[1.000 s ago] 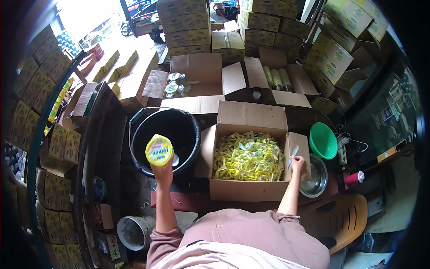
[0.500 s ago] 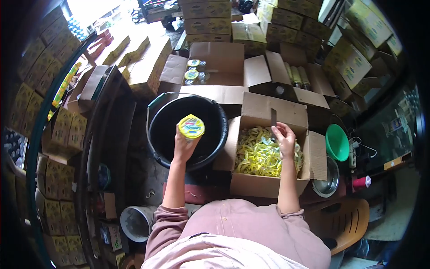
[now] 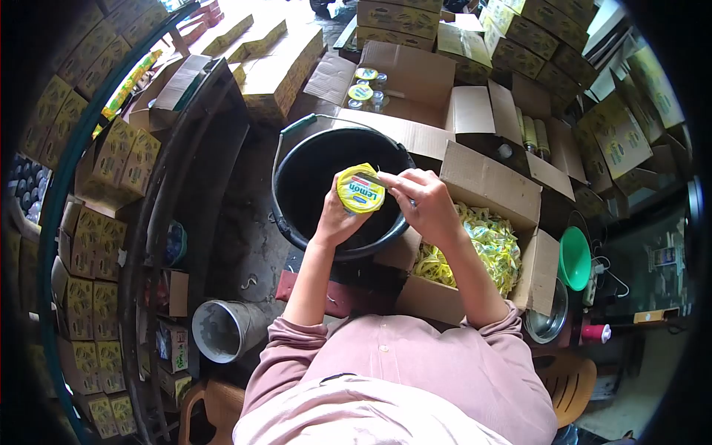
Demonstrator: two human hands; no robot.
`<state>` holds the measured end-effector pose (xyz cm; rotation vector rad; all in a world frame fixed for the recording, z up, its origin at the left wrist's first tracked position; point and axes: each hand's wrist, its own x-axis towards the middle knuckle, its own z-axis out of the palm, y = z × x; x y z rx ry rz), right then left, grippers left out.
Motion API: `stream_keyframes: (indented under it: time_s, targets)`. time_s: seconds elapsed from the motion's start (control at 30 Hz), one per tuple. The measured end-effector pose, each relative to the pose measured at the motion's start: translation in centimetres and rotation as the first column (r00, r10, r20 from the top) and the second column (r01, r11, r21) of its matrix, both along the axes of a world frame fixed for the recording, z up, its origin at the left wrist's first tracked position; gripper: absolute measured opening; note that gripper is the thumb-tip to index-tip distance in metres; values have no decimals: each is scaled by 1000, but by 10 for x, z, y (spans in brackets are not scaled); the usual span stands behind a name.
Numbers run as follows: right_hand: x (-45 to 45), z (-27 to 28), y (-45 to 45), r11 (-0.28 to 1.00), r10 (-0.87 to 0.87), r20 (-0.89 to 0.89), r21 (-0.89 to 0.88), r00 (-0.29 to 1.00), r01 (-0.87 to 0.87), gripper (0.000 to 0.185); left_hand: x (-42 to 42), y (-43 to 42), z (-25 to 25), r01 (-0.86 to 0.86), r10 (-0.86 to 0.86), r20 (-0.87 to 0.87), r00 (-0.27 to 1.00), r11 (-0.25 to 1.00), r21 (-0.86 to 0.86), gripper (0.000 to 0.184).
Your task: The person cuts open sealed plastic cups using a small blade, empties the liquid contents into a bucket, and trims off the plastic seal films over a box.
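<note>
Mid-frame, the right hand (image 3: 432,208) is now pinching a blade (image 3: 378,178) at the rim of 1 cup (image 3: 361,191), joining the left hand (image 3: 338,222), whose fingers are curling round it.

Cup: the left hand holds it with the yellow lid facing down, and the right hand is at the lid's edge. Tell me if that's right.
Not quite: the head view shows the yellow lid facing up. The left hand does hold the cup, with the right hand at the lid's edge.
</note>
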<state>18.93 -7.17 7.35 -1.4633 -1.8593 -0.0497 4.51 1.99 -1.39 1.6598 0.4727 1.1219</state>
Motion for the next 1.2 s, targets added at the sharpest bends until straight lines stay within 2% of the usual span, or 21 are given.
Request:
stream_keyframes:
  time_s: [0.13, 0.23, 0.43, 0.73, 1.2]
  targets:
    - [-2, -3, 6, 996, 90, 54, -4, 995, -89, 31, -1, -3, 7, 36, -36, -13, 999, 999, -3, 53]
    - [-3, -4, 8, 995, 95, 22, -5, 995, -95, 28, -2, -4, 10, 5, -2, -88, 996, 999, 32, 54]
    - [-6, -3, 6, 998, 54, 14, -43, 998, -54, 24, -1, -2, 6, -35, 43, -93, 995, 996, 83, 56]
    - [-4, -4, 5, 994, 105, 52, -32, 993, -103, 34, -1, -1, 2, -8, 11, -81, 997, 999, 35, 55]
    - [-7, -3, 6, 992, 115, 127, -71, 985, -107, 36, -1, -3, 4, -25, 29, -102, 994, 999, 45, 53]
